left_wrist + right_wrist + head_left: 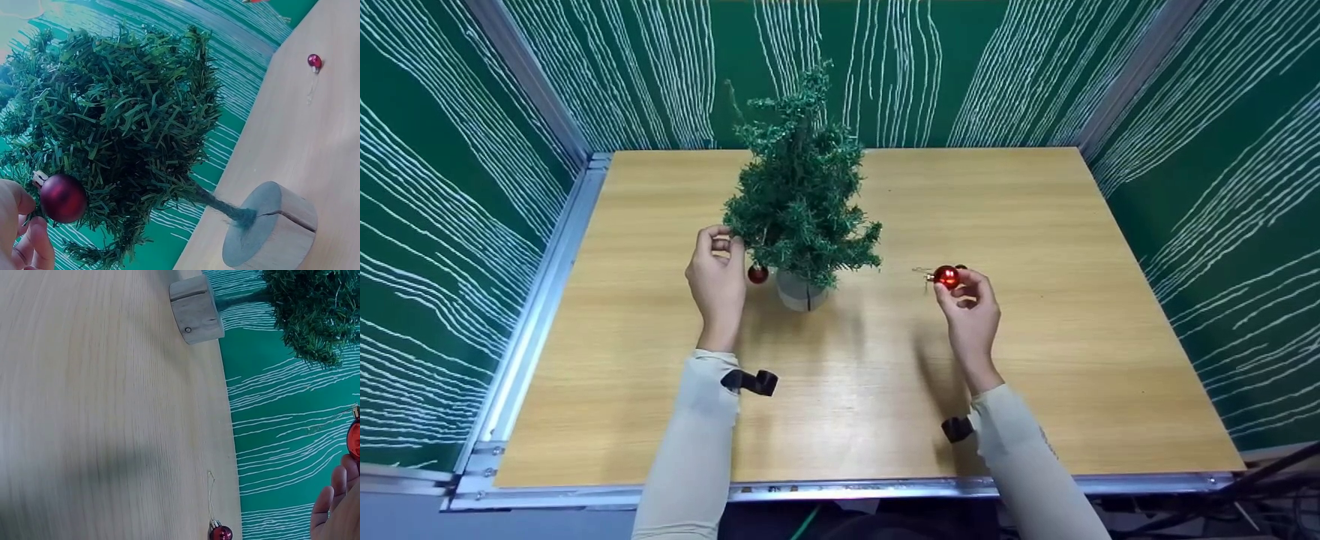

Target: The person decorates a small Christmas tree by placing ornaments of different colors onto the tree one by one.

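A small artificial Christmas tree (802, 187) stands upright on a round wooden base (281, 225). At its lower left side, my left hand (716, 277) pinches a branch tip, its fingers partly hidden by the greenery. Right beside those fingers hangs a dark red bauble (63, 198) with a metal cap. To the right of the tree, above the table, my right hand (975, 311) holds a shiny red bauble (946, 277) between thumb and fingers. Its cap points toward the tree, and a thin string loop trails from it.
Another red bauble (314, 61) with a string lies on the wooden table (840, 420), mostly hidden behind the right hand in the head view. Green panels with white lines (900, 75) enclose the back and sides. Dark cables (1267, 487) sit at the lower right.
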The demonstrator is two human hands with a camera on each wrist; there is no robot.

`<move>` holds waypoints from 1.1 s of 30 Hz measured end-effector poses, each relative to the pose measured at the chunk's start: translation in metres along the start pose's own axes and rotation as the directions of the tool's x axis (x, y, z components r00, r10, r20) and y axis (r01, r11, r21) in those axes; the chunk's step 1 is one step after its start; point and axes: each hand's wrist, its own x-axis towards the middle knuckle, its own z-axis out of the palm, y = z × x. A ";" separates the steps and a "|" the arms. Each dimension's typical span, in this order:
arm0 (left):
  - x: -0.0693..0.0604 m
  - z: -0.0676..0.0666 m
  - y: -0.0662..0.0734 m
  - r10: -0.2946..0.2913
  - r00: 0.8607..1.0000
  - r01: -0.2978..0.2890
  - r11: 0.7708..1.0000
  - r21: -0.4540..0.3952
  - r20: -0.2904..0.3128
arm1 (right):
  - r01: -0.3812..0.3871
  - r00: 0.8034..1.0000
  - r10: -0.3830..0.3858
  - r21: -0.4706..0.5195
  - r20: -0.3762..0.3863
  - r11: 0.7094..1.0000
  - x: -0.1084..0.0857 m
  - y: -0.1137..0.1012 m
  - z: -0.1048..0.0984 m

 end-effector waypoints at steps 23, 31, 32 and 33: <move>-0.002 -0.002 0.001 0.010 1.000 -0.010 1.000 0.002 0.004 | 0.050 0.998 -0.050 -0.006 0.032 0.999 -0.010 -0.009 0.008; -0.002 -0.005 0.002 0.027 1.000 -0.027 1.000 -0.010 0.001 | 0.063 0.997 -0.064 0.007 0.050 0.998 -0.012 -0.013 0.010; -0.002 -0.005 0.002 0.029 1.000 -0.029 1.000 -0.010 -0.001 | 0.069 0.996 -0.069 0.011 0.052 0.998 -0.012 -0.013 0.010; -0.002 -0.005 0.002 0.029 1.000 -0.029 1.000 -0.009 -0.001 | 0.076 0.996 -0.077 0.011 0.052 0.997 -0.011 -0.008 0.011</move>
